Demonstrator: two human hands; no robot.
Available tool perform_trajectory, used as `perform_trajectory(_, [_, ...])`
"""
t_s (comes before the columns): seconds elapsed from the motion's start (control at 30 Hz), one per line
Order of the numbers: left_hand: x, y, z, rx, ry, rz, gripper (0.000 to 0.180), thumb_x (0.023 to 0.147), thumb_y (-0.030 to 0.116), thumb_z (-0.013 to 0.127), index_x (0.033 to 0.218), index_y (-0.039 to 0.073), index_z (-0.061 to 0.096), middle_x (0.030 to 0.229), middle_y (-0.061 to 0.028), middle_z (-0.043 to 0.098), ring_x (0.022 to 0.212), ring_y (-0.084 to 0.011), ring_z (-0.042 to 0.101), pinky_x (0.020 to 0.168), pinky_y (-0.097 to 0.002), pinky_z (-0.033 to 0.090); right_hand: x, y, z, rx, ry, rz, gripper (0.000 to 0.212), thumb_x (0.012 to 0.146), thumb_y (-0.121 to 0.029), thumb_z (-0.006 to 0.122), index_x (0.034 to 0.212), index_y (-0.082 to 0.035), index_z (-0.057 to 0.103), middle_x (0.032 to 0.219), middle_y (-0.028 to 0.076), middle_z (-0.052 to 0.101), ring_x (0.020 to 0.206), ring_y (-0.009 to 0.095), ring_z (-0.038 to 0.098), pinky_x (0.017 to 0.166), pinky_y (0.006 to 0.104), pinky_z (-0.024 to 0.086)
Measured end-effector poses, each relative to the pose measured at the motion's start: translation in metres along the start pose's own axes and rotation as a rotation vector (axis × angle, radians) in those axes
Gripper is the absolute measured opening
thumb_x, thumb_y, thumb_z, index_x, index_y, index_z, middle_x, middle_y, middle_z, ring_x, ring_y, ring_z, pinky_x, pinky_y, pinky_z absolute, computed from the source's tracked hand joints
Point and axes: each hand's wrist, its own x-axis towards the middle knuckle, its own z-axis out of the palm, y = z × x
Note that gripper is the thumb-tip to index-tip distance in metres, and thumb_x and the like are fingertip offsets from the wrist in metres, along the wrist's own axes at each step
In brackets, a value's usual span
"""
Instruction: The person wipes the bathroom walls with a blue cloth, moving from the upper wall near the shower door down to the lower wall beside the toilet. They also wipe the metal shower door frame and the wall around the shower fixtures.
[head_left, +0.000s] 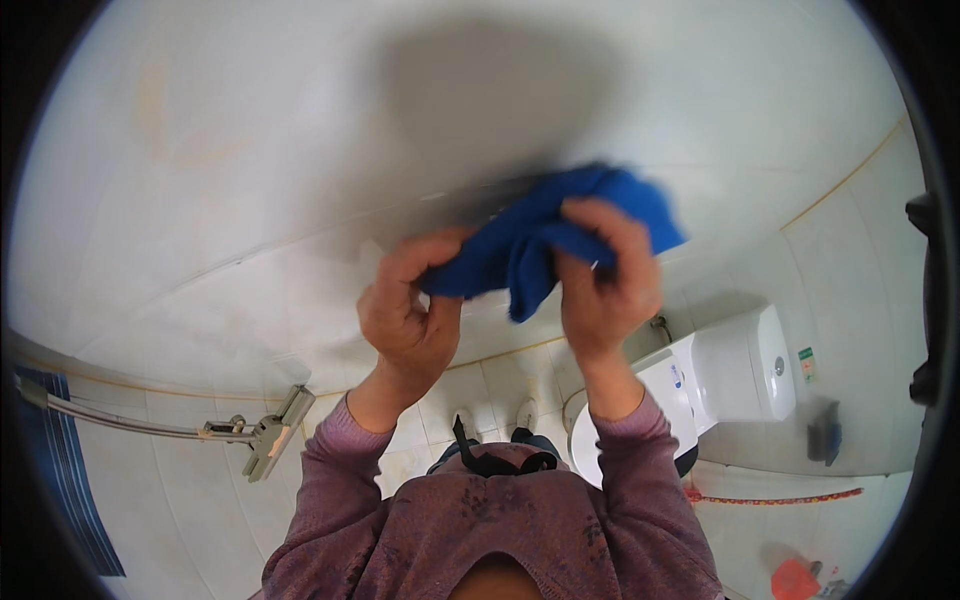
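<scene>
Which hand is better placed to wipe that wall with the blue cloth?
Right, probably. The right hand grips the bunched bulk of the blue cloth; the left hand pinches only its lower end.

Both hands gripping blue cloth (560, 240) up against white tiled wall (250, 150).
L hand (408, 310) & R hand (605, 285) are clutching opposite ends, cloth bunching betw them; white toilet (720, 375) is showing below at R, metal rail (150, 425) at L.
</scene>
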Motion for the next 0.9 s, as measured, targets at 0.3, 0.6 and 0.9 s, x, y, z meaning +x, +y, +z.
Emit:
perform_trajectory(0.3, [-0.014,-0.025,0.037,0.262,-0.163,0.167,0.025,0.065,-0.011,0.053,0.086,0.002,0.057,0.084,-0.0149,0.059,0.063,-0.0259,0.057,0.056,-0.0279,0.046,-0.006,0.039,0.009,-0.167,-0.146,-0.174,0.035,0.059,-0.001,0.065,0.093,-0.007,0.061,0.087,0.011,0.060,0.079,0.029,0.056,0.073,0.0360,0.043])
perform_trajectory(0.6, [-0.136,-0.095,0.047,0.395,-0.564,-0.178,0.018,0.066,-0.004,0.052,0.080,0.007,0.056,0.082,-0.0098,0.058,0.061,-0.0278,0.057,0.053,-0.0329,0.046,-0.149,0.124,0.000,-0.317,-0.309,0.135,0.026,0.064,-0.010,0.065,0.089,-0.012,0.060,0.088,0.011,0.057,0.079,0.031,0.053,0.066,0.0407,0.042])
perform_trajectory(0.9, [-0.090,-0.058,0.099,0.105,-0.518,-0.388,0.023,0.070,-0.005,0.048,0.090,0.000,0.057,0.078,-0.0131,0.057,0.064,-0.0219,0.057,0.054,-0.0296,0.045,-0.085,0.127,-0.048,-0.202,0.126,0.298,0.018,0.066,-0.002,0.064,0.083,-0.006,0.058,0.079,0.009,0.060,0.067,0.027,0.058,0.057,0.0321,0.043])
